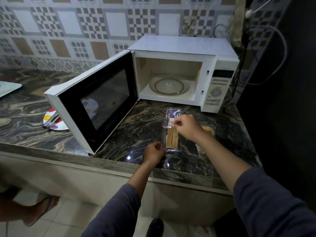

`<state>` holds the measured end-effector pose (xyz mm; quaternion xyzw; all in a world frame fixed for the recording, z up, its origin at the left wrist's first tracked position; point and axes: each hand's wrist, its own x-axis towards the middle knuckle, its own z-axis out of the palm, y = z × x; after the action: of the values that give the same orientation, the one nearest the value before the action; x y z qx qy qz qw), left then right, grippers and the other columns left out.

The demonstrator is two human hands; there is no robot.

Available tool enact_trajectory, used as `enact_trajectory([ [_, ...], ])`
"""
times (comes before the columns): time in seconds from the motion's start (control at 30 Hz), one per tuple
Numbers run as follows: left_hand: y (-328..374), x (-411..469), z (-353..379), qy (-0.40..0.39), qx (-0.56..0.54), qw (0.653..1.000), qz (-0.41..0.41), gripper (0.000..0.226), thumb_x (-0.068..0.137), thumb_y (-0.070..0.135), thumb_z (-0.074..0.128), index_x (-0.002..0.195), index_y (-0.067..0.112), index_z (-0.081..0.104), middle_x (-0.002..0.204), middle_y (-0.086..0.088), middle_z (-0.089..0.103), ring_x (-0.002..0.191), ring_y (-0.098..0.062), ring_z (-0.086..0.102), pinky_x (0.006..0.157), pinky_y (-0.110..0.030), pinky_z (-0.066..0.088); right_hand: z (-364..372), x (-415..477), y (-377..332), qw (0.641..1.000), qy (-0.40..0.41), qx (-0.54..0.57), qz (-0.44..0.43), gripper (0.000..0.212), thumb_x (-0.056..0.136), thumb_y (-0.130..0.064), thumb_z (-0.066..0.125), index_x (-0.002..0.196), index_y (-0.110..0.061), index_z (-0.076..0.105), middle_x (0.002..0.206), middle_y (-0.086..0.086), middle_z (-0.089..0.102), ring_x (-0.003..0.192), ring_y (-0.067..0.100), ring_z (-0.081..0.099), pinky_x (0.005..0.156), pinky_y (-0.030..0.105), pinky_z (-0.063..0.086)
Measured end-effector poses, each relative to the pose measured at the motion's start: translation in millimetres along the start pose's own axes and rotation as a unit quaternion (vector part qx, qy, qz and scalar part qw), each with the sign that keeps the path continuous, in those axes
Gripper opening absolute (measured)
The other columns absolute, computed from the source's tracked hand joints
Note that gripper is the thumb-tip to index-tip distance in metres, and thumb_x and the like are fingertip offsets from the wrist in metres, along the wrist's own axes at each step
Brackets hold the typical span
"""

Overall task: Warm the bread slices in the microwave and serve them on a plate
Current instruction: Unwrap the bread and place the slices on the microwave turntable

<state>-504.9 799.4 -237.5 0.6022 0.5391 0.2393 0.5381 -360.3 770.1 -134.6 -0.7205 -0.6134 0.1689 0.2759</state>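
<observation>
From my head camera, looking down at the marbled counter (140,127), my left hand (153,153) pinches the near end of a clear bread pack (171,137) while my right hand (185,127) pinches its labelled top, just in front of the white microwave (181,47), whose door (95,103) stands wide open.

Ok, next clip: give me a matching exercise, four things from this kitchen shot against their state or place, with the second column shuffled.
Things:
1. microwave door
2. turntable
3. bread pack
4. spotted plate

States or places:
A. held between the left hand and the right hand
B. on the counter left of the door, with a metal utensil lying on it
C. swung wide open
D. bare, nothing on it

Pairs: 1-C, 2-D, 3-A, 4-B.
</observation>
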Motion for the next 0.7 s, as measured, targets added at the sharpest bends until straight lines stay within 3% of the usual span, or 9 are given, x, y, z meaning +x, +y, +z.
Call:
enact_trajectory([
  [0.07,7.9,0.2,-0.4,-0.014,0.006,1.000,-0.004,0.044,0.083,0.002,0.065,0.125,0.006,0.051,0.097,-0.001,0.060,0.070,-0.010,0.057,0.052,-0.012,0.051,-4.8,7.2,-2.5,0.999,0.036,-0.018,-0.015,0.016,0.088,-0.016,0.056,0.090,-0.010,0.071,0.095,0.007,0.067,0.090,0.022,0.060,0.082,0.035,0.050],
  [0.1,13.4,0.3,-0.9,-0.014,0.004,1.000,0.000,0.046,0.082,0.001,0.065,0.125,0.005,0.051,0.094,0.000,0.059,0.072,-0.010,0.056,0.054,-0.014,0.049,-7.4,11.8,-3.9,0.998,0.056,-0.021,-0.018,0.016,0.087,-0.017,0.056,0.090,-0.012,0.071,0.095,0.006,0.067,0.091,0.022,0.059,0.082,0.034,0.050],
  [0.23,40.9,23.3,-7.9,0.016,-0.035,0.994,0.104,0.048,0.076,0.009,0.072,0.119,0.020,0.052,0.119,-0.004,0.061,0.106,-0.017,0.059,0.089,-0.029,0.048,-16.6,33.9,-7.3,0.991,0.127,-0.041,-0.021,0.017,0.087,-0.020,0.056,0.093,-0.017,0.072,0.095,0.006,0.063,0.099,0.020,0.050,0.085,0.034,0.044],
  [0.3,61.3,41.2,-15.4,0.024,-0.047,0.988,0.146,0.061,0.079,0.014,0.069,0.134,0.015,0.042,0.136,-0.009,0.049,0.125,-0.021,0.047,0.105,-0.035,0.040,-18.8,44.2,-9.2,0.984,0.170,-0.042,-0.017,0.018,0.087,-0.020,0.057,0.096,-0.015,0.072,0.097,0.007,0.064,0.100,0.022,0.049,0.085,0.034,0.043],
  [0.37,82.0,57.5,-23.5,0.020,-0.011,0.979,0.204,0.067,0.083,0.020,0.067,0.141,0.010,0.034,0.143,-0.009,0.040,0.132,-0.020,0.040,0.111,-0.037,0.034,-17.7,52.8,-9.9,0.978,0.207,-0.031,-0.012,0.019,0.088,-0.019,0.057,0.100,-0.012,0.071,0.100,0.008,0.064,0.102,0.024,0.051,0.086,0.034,0.043],
  [0.43,98.6,71.4,-28.6,0.004,0.018,0.967,0.254,0.065,0.085,0.030,0.065,0.140,0.013,0.036,0.142,-0.007,0.041,0.131,-0.018,0.040,0.110,-0.036,0.035,-13.4,59.0,-8.3,0.970,0.242,-0.009,-0.006,0.020,0.088,-0.017,0.057,0.102,-0.010,0.070,0.102,0.010,0.064,0.102,0.025,0.053,0.086,0.032,0.043],
  [0.57,119.5,87.6,-27.8,-0.039,-0.005,0.960,0.277,0.046,0.091,0.038,0.055,0.132,0.018,0.049,0.136,-0.004,0.049,0.125,-0.015,0.046,0.108,-0.034,0.037,1.8,58.0,-1.7,0.936,0.345,0.062,0.026,0.023,0.091,-0.015,0.053,0.109,-0.007,0.064,0.107,0.011,0.057,0.103,0.024,0.053,0.088,0.033,0.046],
  [0.63,123.6,93.4,-25.1,-0.066,-0.022,0.955,0.288,0.035,0.093,0.037,0.051,0.119,0.016,0.059,0.121,-0.003,0.060,0.113,-0.015,0.055,0.099,-0.036,0.045,16.8,48.9,3.2,0.898,0.416,0.125,0.071,0.024,0.092,-0.014,0.052,0.114,-0.006,0.057,0.112,0.012,0.052,0.102,0.023,0.053,0.088,0.038,0.048],
  [0.7,126.5,97.1,-23.0,-0.087,-0.043,0.954,0.283,0.031,0.093,0.036,0.050,0.110,0.013,0.064,0.106,-0.002,0.065,0.099,-0.014,0.060,0.085,-0.031,0.047,33.3,38.0,7.8,0.878,0.427,0.165,0.137,0.029,0.091,-0.015,0.054,0.119,-0.006,0.052,0.116,0.013,0.050,0.103,0.022,0.053,0.090,0.041,0.048],
])
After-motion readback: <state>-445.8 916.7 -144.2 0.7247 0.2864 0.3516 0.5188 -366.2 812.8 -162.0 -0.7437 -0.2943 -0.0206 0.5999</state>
